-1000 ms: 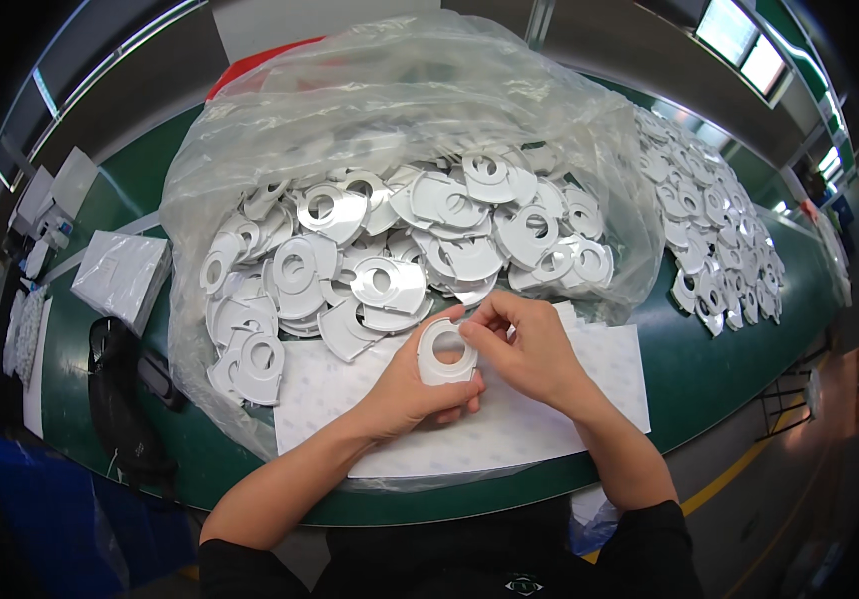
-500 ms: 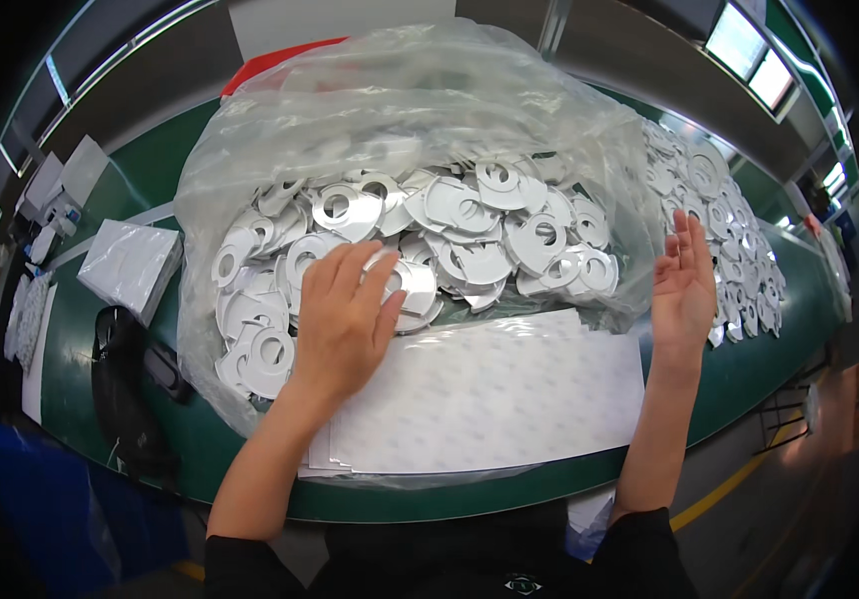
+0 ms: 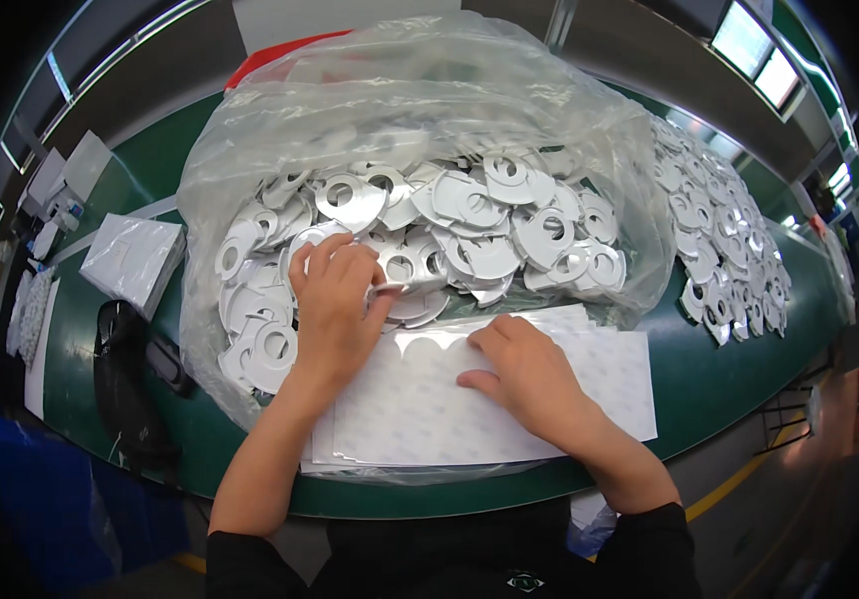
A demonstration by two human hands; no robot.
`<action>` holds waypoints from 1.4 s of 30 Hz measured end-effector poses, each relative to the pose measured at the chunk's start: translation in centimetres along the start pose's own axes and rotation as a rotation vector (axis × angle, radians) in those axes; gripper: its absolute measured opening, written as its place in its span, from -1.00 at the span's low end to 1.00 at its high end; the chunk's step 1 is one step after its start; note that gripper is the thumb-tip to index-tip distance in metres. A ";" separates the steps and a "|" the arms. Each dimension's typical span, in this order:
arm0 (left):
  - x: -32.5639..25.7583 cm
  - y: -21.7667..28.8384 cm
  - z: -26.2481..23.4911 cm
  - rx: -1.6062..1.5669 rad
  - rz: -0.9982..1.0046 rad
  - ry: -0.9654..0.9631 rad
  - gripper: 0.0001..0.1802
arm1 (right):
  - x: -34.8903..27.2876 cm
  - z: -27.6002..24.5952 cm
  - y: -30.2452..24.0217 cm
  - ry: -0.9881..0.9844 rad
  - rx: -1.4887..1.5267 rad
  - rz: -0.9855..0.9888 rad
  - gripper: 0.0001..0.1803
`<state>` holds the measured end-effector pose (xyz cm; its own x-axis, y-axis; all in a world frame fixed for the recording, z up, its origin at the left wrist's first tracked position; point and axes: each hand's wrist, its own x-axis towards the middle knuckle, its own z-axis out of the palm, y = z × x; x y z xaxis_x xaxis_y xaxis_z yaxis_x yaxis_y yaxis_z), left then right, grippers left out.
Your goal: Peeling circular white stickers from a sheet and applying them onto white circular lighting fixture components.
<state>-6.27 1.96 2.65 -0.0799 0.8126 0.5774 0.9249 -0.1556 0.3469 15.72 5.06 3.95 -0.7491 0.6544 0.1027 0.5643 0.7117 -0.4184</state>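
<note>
Brought back leftward, one right hand (image 3: 524,377) spreads its grip over stacked white sheets (image 3: 429,419); one left hand (image 3: 335,309) pinches one white part (image 3: 390,288) at the front of one clear bag (image 3: 429,90) holding dozens more; one further heap (image 3: 727,240) lies right on one green table (image 3: 699,384).

Black short-sleeved top (image 3: 651,551), pale emblem (image 3: 525,581)

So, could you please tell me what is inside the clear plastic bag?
The plastic bag holds a heap of white parts with round holes, the left hand at its near side. Those underneath are covered and cannot be seen.
</note>
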 end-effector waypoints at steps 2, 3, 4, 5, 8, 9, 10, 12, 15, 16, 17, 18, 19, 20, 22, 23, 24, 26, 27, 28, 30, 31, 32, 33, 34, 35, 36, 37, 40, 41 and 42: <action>0.1 0.0 -0.5 -0.041 0.047 0.056 -0.77 | 0.2 -0.1 0.2 -0.003 -0.001 0.036 -0.60; 0.1 0.2 -0.6 -0.044 0.049 0.054 -0.77 | 0.3 -0.2 0.5 -0.013 0.016 0.051 -0.61; 0.2 0.4 -0.8 -0.348 -0.096 0.032 -0.80 | 0.3 -0.3 0.7 -0.023 0.033 0.066 -0.61; 0.3 0.7 -1.0 -0.650 -0.243 0.007 -0.83 | 0.4 -0.4 1.1 -0.022 0.032 0.071 -0.61; 0.1 1.3 -1.8 -1.408 -0.623 -0.117 -0.87 | 0.9 -0.6 1.7 -0.039 0.111 0.042 -0.59; 0.0 1.9 -1.9 -1.550 -0.718 -0.171 -0.87 | 1.2 -0.7 1.9 -0.103 0.152 0.062 -0.58; -0.2 2.7 -1.8 -1.691 -0.815 -0.228 -0.86 | 1.4 -0.8 2.0 -0.167 0.193 0.082 -0.56; -1.1 3.8 -0.7 -2.069 -0.861 -0.282 -0.68 | 1.6 -0.9 2.0 -0.172 0.188 0.075 -0.54; -2.4 4.3 1.2 -2.208 -0.952 -0.319 -0.41 | 1.5 -1.0 1.7 -0.139 0.293 0.071 -0.55; -3.0 3.9 2.1 -2.229 -0.912 -0.341 -0.40 | 1.4 -0.9 1.6 -0.100 0.405 0.079 -0.58; -3.5 3.7 2.7 -2.249 -0.872 -0.361 -0.39 | 1.4 -0.9 1.5 -0.104 0.405 0.076 -0.58; -3.0 4.5 2.5 -2.151 -0.960 -0.306 -0.43 | 1.4 -1.0 1.5 -0.140 0.300 0.070 -0.61; -3.1 4.3 2.7 -2.151 -0.961 -0.306 -0.43 | 1.3 -1.1 1.5 -0.177 0.194 0.064 -0.64; -3.4 4.0 3.2 -2.138 -0.962 -0.259 -0.44 | 1.3 -1.2 1.4 -0.177 0.194 0.065 -0.64; -3.5 3.9 3.5 -2.123 -0.963 -0.215 -0.45 | 1.2 -1.2 1.2 -0.145 0.190 0.031 -0.74; -3.5 4.0 3.6 -2.112 -0.959 -0.211 -0.47 | 1.0 -1.1 1.2 -0.145 0.190 0.033 -0.74; -3.5 4.0 3.6 -2.100 -0.953 -0.204 -0.48 | 0.8 -1.0 1.3 -0.137 0.165 -0.051 -0.76; -3.3 4.0 3.7 -2.093 -0.933 -0.214 -0.49 | 0.4 -1.3 1.2 -0.128 0.140 -0.136 -0.78; -3.3 3.9 3.8 -2.087 -0.917 -0.223 -0.49 | 0.1 -2.0 0.9 -0.120 0.141 -0.202 -0.80; -3.3 4.0 3.7 -2.085 -0.919 -0.218 -0.49 | -0.1 -2.7 0.6 -0.112 0.142 -0.267 -0.82; -3.2 4.3 3.5 -2.013 -0.963 -0.221 -0.48 | -0.3 -3.9 0.3 -0.099 0.189 -0.305 -0.83; -3.1 4.4 3.5 -2.013 -0.964 -0.221 -0.48 | -0.3 -4.5 0.2 -0.084 0.233 -0.338 -0.83; -3.1 4.4 3.5 -2.002 -0.943 -0.241 -0.46 | -0.3 -5.1 0.2 -0.085 0.234 -0.338 -0.83; -3.1 4.5 3.5 -1.990 -0.925 -0.261 -0.44 | -0.2 -5.6 0.3 -0.106 0.461 -0.361 -0.83; -3.1 4.6 3.3 -1.989 -0.928 -0.259 -0.44 | -0.2 -5.8 0.4 -0.126 0.690 -0.381 -0.82; -3.1 4.7 3.0 -1.944 -0.931 -0.276 -0.42 | 0.0 -5.6 0.4 -0.045 0.774 -0.341 -0.87; -3.0 5.0 2.9 -1.904 -0.930 -0.299 -0.40 | 0.0 -5.1 0.6 0.064 0.830 -0.266 -0.87; -3.0 5.1 3.2 -1.882 -0.950 -0.305 -0.35 | 0.0 -4.4 0.8 0.174 0.884 -0.191 -0.88; -3.1 4.8 3.0 -1.890 -0.903 -0.412 -0.30 | 0.9 -3.0 1.1 0.363 1.064 0.084 -0.85; -3.1 4.8 3.0 -1.891 -0.901 -0.415 -0.30 | 1.1 -2.6 1.5 0.391 1.076 0.099 -0.84; -3.2 4.7 3.0 -1.892 -0.924 -0.421 -0.29 | 1.3 -2.5 1.5 0.390 1.077 0.099 -0.84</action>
<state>-0.55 0.33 0.28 0.1397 0.9679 -0.2089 -0.7253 0.2437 0.6439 16.47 7.57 5.70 -0.4533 0.8638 0.2202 -0.1156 0.1880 -0.9754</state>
